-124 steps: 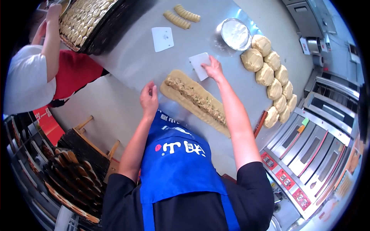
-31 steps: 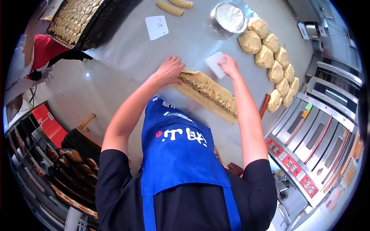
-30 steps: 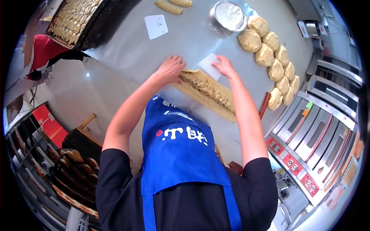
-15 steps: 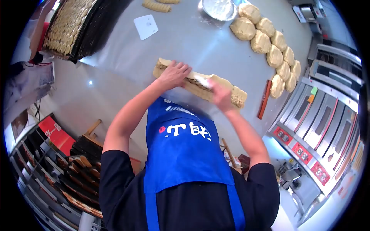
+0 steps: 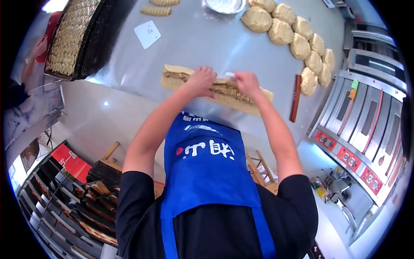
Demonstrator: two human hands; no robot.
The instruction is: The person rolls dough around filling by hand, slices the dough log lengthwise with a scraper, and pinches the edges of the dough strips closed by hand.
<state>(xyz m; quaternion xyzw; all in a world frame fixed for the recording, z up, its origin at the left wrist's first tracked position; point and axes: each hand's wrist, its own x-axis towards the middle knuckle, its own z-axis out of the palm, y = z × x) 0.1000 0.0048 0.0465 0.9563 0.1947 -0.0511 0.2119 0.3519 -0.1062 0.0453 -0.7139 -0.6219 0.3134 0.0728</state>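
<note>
A long strip of pale dough (image 5: pixel 172 81) lies on the metal worktable, with a line of crumbly brown filling (image 5: pixel 231 91) along its length. Over the middle of the strip, my left hand (image 5: pixel 202 82) grips the far edge of the dough with curled fingers and thumb. My right hand (image 5: pixel 247 84) is closed around a small white scraper (image 5: pixel 230 75), mostly hidden by the fingers, above the right half of the strip. The filling shows between the two hands and at the left end.
Several dough balls (image 5: pixel 280 31) sit at the far right, near a reddish-brown stick (image 5: pixel 296 98). A white card-like scraper (image 5: pixel 147 34), ridged rolls (image 5: pixel 156 11) and a bowl of flour (image 5: pixel 225 4) lie farther back. A loaded tray (image 5: pixel 71 39) stands left; ovens (image 5: pixel 358 125) stand right.
My right hand has shifted up toward the far edge of the strip, uncovering more filling. My left hand stays on the dough. The whole view has shifted slightly.
</note>
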